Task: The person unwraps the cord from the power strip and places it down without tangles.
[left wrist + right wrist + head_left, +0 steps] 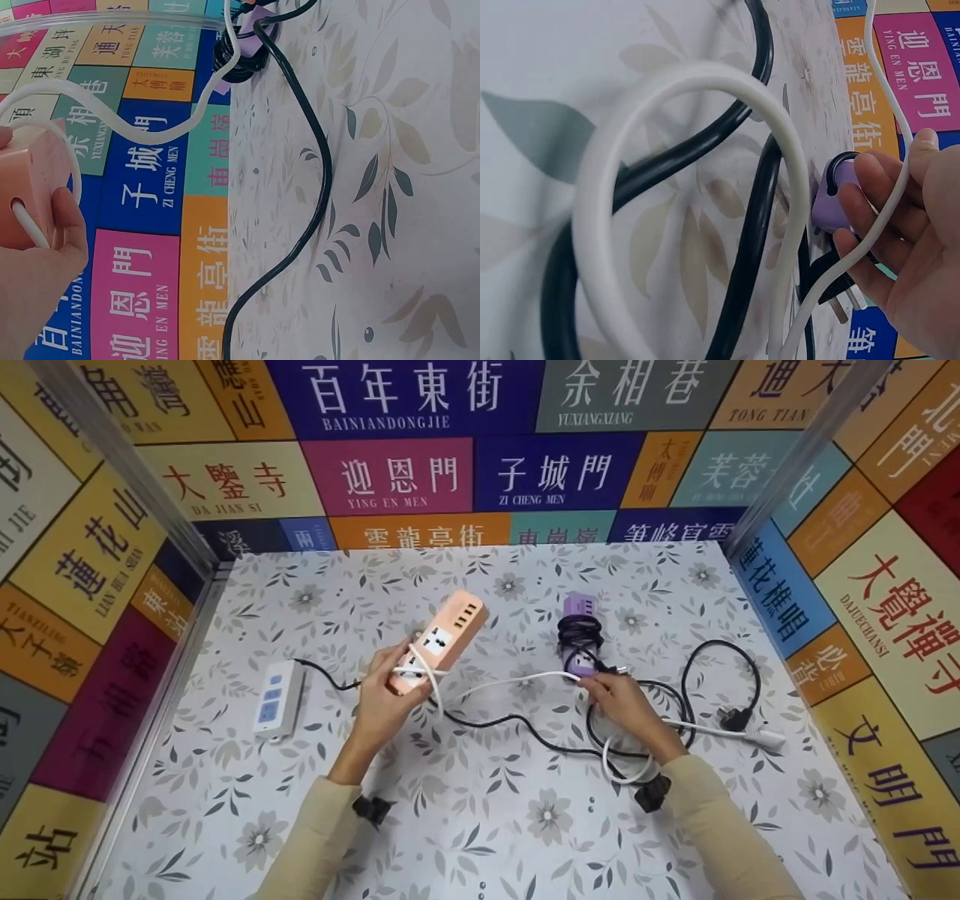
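Observation:
My left hand [381,699] grips the lower end of a peach power strip [459,624], which is tilted with its sockets and USB ports facing up. A white cord [517,681] crosses the strip's lower part and comes out of its end, seen in the left wrist view. From there the cord runs across to my right hand [628,706], which holds it between thumb and fingers. In the right wrist view the cord [889,206] passes over the curled fingers. Just beyond the right hand lies a purple power strip [579,606] with black cord [579,631] wound round it.
A white power strip [277,701] lies at the left, its black cable [517,718] trailing rightward under the hands. Black and white loops tangle around the right wrist, near a black plug [733,718] and a white plug [765,737]. Sign-covered panels [390,476] wall the table's back and sides.

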Demonstrator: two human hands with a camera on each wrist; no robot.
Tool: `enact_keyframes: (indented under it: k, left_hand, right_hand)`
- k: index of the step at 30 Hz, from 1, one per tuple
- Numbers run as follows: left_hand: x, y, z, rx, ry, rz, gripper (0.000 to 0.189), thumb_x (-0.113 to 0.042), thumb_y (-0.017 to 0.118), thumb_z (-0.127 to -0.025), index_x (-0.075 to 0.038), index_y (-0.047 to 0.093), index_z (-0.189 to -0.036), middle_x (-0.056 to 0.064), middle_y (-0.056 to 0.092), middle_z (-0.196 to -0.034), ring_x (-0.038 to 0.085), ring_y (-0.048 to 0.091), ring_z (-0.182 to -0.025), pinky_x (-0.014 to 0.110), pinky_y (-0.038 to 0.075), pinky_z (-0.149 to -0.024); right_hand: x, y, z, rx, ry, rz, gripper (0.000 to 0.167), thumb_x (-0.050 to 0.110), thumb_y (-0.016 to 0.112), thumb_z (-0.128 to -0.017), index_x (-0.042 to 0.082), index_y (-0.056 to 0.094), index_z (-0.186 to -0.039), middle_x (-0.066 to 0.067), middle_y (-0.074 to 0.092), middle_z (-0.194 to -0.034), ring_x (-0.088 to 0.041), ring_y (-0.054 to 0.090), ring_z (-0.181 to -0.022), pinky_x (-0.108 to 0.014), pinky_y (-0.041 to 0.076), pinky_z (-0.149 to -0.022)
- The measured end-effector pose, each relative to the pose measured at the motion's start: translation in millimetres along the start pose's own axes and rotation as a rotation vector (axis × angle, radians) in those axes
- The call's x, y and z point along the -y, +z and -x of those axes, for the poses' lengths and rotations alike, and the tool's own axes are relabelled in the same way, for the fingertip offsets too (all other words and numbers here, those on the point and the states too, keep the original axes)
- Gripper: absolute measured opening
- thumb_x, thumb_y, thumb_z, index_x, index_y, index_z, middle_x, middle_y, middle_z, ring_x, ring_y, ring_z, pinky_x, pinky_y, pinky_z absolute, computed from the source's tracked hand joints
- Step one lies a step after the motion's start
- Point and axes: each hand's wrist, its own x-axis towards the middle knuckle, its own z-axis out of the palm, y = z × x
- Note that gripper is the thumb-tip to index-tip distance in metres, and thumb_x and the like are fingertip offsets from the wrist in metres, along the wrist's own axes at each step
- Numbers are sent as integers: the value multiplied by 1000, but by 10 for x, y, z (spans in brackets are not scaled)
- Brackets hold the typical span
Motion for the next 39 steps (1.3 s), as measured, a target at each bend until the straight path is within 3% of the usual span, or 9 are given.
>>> enact_keyframes:
  k: [5,10,12,18,25,28,33,39]
  left_hand:
    - [-31,16,-6,66,21,23,76,6,73,-77,-5,47,-148,18,50,-136,22,53,-111,15,52,-85]
    - [-46,59,10,109,31,21,75,5,71,-77,-9,49,-148,14,50,-136,22,54,-114,16,52,-90]
    - [-47,82,23,116,33,10,74,3,71,-77,-9,50,-147,14,50,-136,23,54,-115,17,52,-90]
    - [-55,150,45,165,24,-41,72,-2,72,-78,-12,52,-146,11,52,-135,25,56,-116,22,52,-90]
    - [-63,221,61,203,9,-26,73,2,72,-77,-10,52,-146,12,51,-136,25,54,-119,21,50,-92]
    - [-65,248,66,211,6,-30,75,6,71,-75,-6,50,-146,16,51,-136,27,54,-119,20,48,-92]
    - [-79,295,62,240,-5,-46,76,9,69,-74,3,47,-146,21,50,-136,30,54,-118,18,48,-92]
    - [-66,298,72,285,-33,-23,77,6,72,-76,-5,48,-148,15,49,-140,27,54,-119,19,49,-92]
  right_hand:
    - [123,-7,-6,-40,-73,19,33,34,57,-102,5,73,-100,-16,69,-83,-11,57,-61,-26,46,-61]
    - [330,7,-5,-94,-173,5,27,27,58,-102,8,73,-115,-8,71,-106,-19,65,-87,-31,54,-78]
    - [432,17,-8,-92,-206,-20,28,24,58,-102,8,71,-120,-9,70,-110,-21,65,-93,-30,55,-79]
    - [766,25,-12,23,-290,-186,42,17,61,-100,8,56,-141,-11,61,-131,-26,63,-110,-21,53,-85]
    - [1021,19,-47,185,-293,-442,60,10,60,-100,9,34,-155,-14,38,-157,-35,56,-127,-25,53,-98]
    - [1074,31,-76,211,-291,-486,63,10,60,-100,12,32,-156,-12,35,-160,-28,56,-128,-27,55,-98]
    - [1095,67,-149,239,-301,-573,63,8,59,-100,6,31,-156,-18,35,-159,-13,62,-117,-34,58,-93]
    - [1068,94,-214,291,-299,-635,62,8,54,-102,4,27,-157,-24,34,-156,-12,65,-113,-35,60,-91]
